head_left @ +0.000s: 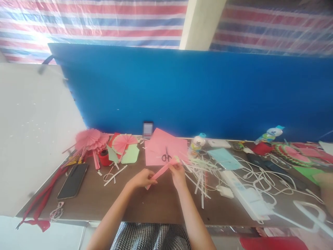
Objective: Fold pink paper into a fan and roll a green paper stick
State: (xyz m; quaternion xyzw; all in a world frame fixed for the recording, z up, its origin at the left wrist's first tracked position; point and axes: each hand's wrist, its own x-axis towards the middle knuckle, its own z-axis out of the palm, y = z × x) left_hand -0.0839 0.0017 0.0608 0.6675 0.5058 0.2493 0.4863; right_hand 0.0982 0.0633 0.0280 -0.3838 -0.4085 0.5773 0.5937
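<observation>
- Pink paper strip (160,172): between both hands, on the near side of the scissors (167,153); runs slantwise, upper end nearest the scissors; touching the table or not, cannot tell.
- Left hand (143,178): fingers closed on the strip's lower part, near left of the scissors; right hand (177,173): thumb and fingers pinch the upper end, near right of the scissors.
- Step in hand, judged: folding or creasing the strip; best with long edges lined up, even thumb pressure, light tension between hands; thin paper probably kinks or tears if twisted.
- Edges: pink sheets (153,156) lie under the scissors, right hand close by their front edge; table (156,208) front edge runs well to the near side of the scissors; blue partition (156,86) stands on their far side.
- Room: brown tabletop shows near left of the scissors, out toward the dark phone (73,181); right of the scissors tighter, paper offcuts (201,178), then power strip (239,189); a wide sweep there would likely drag offcuts.
</observation>
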